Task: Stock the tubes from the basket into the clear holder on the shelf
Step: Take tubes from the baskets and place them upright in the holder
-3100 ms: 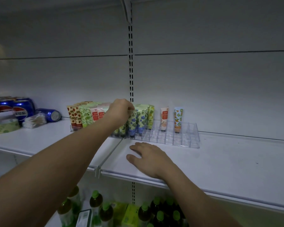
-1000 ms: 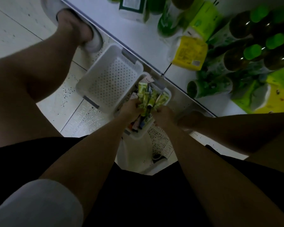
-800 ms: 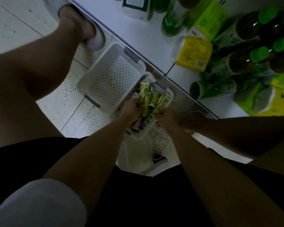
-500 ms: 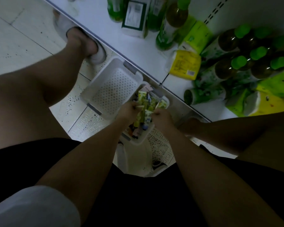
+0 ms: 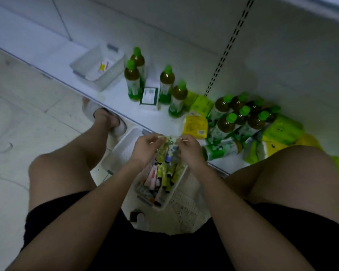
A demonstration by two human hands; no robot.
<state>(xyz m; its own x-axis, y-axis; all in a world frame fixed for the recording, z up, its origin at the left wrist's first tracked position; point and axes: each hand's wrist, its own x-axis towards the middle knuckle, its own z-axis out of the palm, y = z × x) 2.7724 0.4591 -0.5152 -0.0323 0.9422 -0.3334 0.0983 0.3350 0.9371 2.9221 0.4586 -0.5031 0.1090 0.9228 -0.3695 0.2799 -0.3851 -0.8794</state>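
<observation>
Left hand (image 5: 145,147) and right hand (image 5: 190,149) both pinch tubes (image 5: 167,151) above basket (image 5: 181,177)'s 12 o'clock end; probably light, squashy, so grip mid-body.

1. A white perforated plastic basket (image 5: 165,202) sits on the floor between the person's two knees, with loose patterned tubes (image 5: 160,178) lying in it.
2. A second, perforated white basket (image 5: 121,153) sits just left of it, touching.
3. The left hand (image 5: 146,149) and right hand (image 5: 188,150) meet above the first basket, each gripping the top of a bunch of tubes.
4. Behind the hands runs the low white bottom shelf (image 5: 114,94).
5. On it, green-capped tea bottles (image 5: 132,79) stand left of centre; more lie clustered to the right.
6. A third white basket (image 5: 114,75) stands on the shelf, left of the bottles.
</observation>
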